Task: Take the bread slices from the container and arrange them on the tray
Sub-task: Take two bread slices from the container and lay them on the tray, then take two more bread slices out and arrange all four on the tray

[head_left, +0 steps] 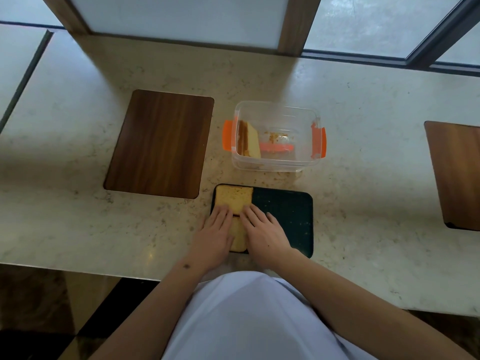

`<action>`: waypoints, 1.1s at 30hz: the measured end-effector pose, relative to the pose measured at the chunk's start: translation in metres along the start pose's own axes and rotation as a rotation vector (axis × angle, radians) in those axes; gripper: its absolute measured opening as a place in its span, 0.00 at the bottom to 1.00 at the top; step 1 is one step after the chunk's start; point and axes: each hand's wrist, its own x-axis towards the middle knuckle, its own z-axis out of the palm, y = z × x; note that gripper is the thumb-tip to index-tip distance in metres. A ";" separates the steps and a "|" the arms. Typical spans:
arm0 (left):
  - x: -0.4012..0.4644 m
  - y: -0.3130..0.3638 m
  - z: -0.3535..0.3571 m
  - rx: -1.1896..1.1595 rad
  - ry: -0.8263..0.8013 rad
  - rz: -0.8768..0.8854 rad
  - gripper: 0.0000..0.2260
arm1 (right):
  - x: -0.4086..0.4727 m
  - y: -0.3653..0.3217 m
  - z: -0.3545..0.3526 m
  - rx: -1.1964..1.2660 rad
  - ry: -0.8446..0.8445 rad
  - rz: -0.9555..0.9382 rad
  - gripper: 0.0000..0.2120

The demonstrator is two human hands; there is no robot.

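Note:
A dark green tray [288, 216] lies at the counter's near edge. Two bread slices rest on its left part: one at the far left corner [233, 197], another nearer me [238, 237], mostly covered by my hands. My left hand [215, 235] and my right hand [262, 232] lie flat with fingers spread, fingertips touching the far slice's near edge. Behind the tray stands a clear container [306, 141] with orange clips, and one bread slice [249, 140] leans upright against its left wall.
A brown wooden board [161, 144] lies left of the container. Another wooden board [457, 175] sits at the right edge. Crumbs are scattered between container and tray. Frosted window panels run along the back of the marble counter [78, 216].

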 end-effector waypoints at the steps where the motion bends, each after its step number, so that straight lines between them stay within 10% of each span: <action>1: 0.001 0.000 0.000 0.004 -0.007 -0.002 0.29 | 0.000 0.000 0.000 -0.011 -0.014 -0.001 0.32; 8: 0.015 0.009 -0.029 -0.162 0.102 0.040 0.24 | 0.010 0.002 -0.020 0.122 0.033 0.002 0.33; 18: 0.063 0.047 -0.162 -0.433 0.503 0.062 0.11 | 0.071 0.041 -0.146 0.478 0.525 0.141 0.09; 27: 0.143 0.070 -0.232 -0.336 0.083 -0.276 0.07 | 0.148 0.081 -0.160 0.368 0.105 0.361 0.08; 33: 0.169 0.072 -0.215 -0.377 0.010 -0.406 0.08 | 0.169 0.090 -0.145 0.722 -0.031 0.559 0.09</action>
